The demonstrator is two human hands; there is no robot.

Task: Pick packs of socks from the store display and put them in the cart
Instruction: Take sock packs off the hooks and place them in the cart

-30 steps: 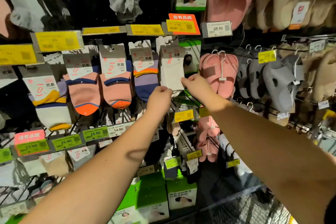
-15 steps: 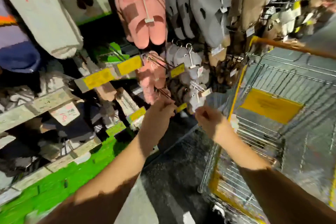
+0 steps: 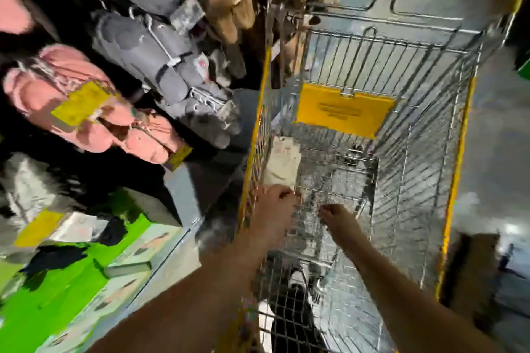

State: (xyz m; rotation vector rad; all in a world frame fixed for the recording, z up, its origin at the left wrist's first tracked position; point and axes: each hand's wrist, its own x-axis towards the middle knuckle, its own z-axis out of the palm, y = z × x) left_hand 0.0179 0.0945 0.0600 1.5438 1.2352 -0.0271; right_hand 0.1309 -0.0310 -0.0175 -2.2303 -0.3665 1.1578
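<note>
Left hand (image 3: 275,203) with fingers curled, seemingly pinching the white pack of socks (image 3: 282,163) over the cart (image 3: 456,180); right hand (image 3: 338,216) loosely curled, empty; best released low inside the basket

Both forearms bare from elbow to wrist; no sleeve reaches into view. Left hand (image 3: 275,203) and right hand (image 3: 339,219) ungloved. Heavy motion blur: any rings, watch or marks on the fingers cannot be made out.
</note>
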